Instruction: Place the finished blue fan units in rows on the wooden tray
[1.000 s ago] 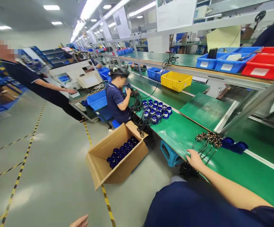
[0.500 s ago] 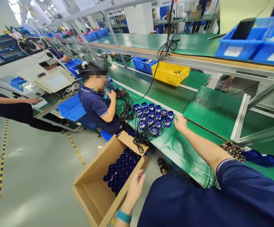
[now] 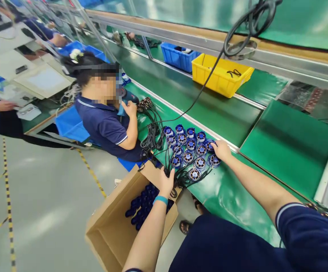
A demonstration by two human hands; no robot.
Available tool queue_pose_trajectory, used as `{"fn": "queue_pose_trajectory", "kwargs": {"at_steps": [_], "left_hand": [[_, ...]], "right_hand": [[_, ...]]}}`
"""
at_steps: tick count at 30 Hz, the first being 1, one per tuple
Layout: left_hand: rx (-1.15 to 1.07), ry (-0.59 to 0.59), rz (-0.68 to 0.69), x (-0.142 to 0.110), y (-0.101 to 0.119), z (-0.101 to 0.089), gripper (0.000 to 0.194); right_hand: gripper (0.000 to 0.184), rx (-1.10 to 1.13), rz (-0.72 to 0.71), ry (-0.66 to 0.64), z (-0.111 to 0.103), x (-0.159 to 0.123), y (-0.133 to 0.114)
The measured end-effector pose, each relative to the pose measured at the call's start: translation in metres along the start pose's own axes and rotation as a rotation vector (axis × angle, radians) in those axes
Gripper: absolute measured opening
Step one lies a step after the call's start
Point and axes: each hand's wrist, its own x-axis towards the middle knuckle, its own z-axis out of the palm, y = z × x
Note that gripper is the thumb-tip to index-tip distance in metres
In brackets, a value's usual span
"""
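Several blue round motor-like units [image 3: 191,144] with black cables stand close together on the green table mat. My right hand [image 3: 222,150] reaches their right edge, its fingers closed on the rim of the outermost blue round unit [image 3: 211,146]. My left hand [image 3: 166,182] is over the near edge of the table, by the bundled black cables [image 3: 182,178], with thumb and fingers apart. Whether it touches the cables I cannot tell. Below my left arm stands an open cardboard box [image 3: 115,234] with dark blue round parts [image 3: 144,204] inside.
A co-worker [image 3: 101,113] sits at the left, holding a blue power tool [image 3: 127,99] beside more coiled cables [image 3: 152,134]. Behind the mat are a yellow bin [image 3: 220,77] and a blue bin [image 3: 178,56]. A black cable [image 3: 206,85] hangs from the upper shelf.
My left hand has moved from beside the box up to the cables at the table edge. My right hand has come onto the outermost unit. The view has shifted closer to the table.
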Motion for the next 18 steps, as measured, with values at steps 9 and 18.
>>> {"fn": "queue_pose_trajectory", "kwargs": {"at_steps": [9, 18], "left_hand": [[0.134, -0.067, 0.091, 0.007, 0.011, 0.018, 0.07], [0.278, -0.019, 0.445, -0.061, 0.022, 0.011, 0.049]], "right_hand": [[0.052, -0.122, 0.02, 0.008, -0.005, -0.023, 0.002], [0.052, -0.156, 0.12, -0.054, -0.021, -0.019, -0.016]]}}
